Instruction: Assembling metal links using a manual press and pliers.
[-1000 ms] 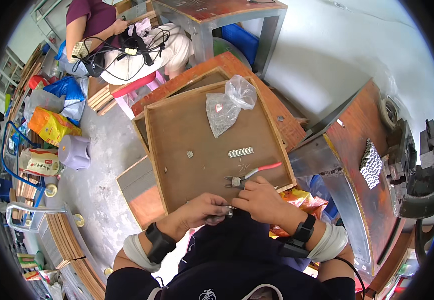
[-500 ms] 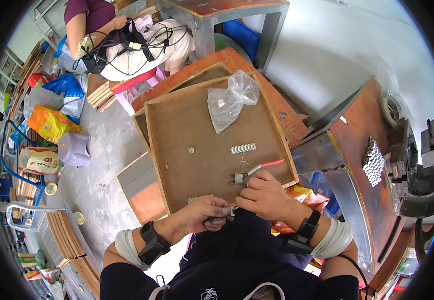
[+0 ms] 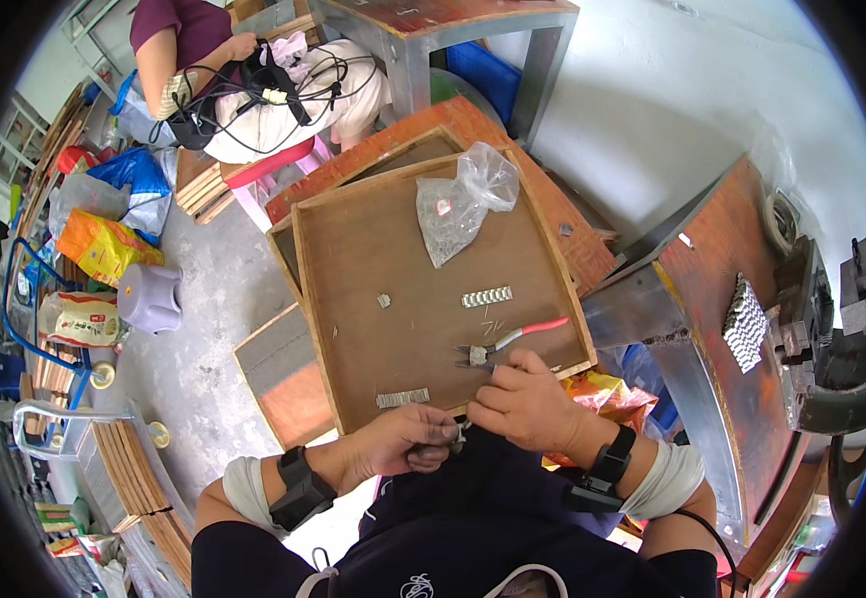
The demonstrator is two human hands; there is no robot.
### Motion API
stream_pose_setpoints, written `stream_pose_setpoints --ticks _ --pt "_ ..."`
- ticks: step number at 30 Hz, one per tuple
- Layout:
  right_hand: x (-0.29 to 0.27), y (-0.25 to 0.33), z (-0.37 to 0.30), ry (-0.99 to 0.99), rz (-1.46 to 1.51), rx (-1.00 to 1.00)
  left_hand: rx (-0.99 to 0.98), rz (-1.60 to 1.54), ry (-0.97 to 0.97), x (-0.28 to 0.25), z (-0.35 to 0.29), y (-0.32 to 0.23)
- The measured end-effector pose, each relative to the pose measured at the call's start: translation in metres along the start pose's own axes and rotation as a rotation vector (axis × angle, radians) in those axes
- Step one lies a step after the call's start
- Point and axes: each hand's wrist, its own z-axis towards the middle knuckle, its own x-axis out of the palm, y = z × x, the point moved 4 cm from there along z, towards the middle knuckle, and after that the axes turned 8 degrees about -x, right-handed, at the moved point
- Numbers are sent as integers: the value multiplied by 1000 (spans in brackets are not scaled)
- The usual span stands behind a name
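My left hand (image 3: 411, 441) is closed on a small grey metal piece (image 3: 460, 437) at the near edge of a shallow wooden tray (image 3: 315, 329). Right beside it, my right hand (image 3: 525, 404) has its fingers pinched together; what they hold is hidden or too small to name. Just beyond that hand lie pliers (image 3: 545, 326) with a red handle, partly covered by the hand. Loose thin pins (image 3: 493, 327) lie above the pliers. Two rows of small metal pieces, a farther row (image 3: 487, 297) and a nearer row (image 3: 403, 399), rest on the tray floor.
A clear plastic bag (image 3: 448, 224) of small parts lies at the tray's far side, and a small metal cluster (image 3: 383, 300) left of centre. A metal-legged bench (image 3: 712, 329) with machinery stands right. Another person (image 3: 284, 100) sits far left with black cables; a purple stool (image 3: 150, 297) is nearby.
My left hand has shifted slightly down and left, uncovering more of the nearer row of metal pieces. My right hand has moved slightly lower, with its fingers still pinched.
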Motion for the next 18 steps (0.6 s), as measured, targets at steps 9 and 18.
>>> stream_pose_setpoints --ticks 9,18 --pt "5 0 3 70 -63 30 403 676 -476 -2 1 -23" --pt "7 -15 0 284 236 255 329 320 -364 14 -5 -15"
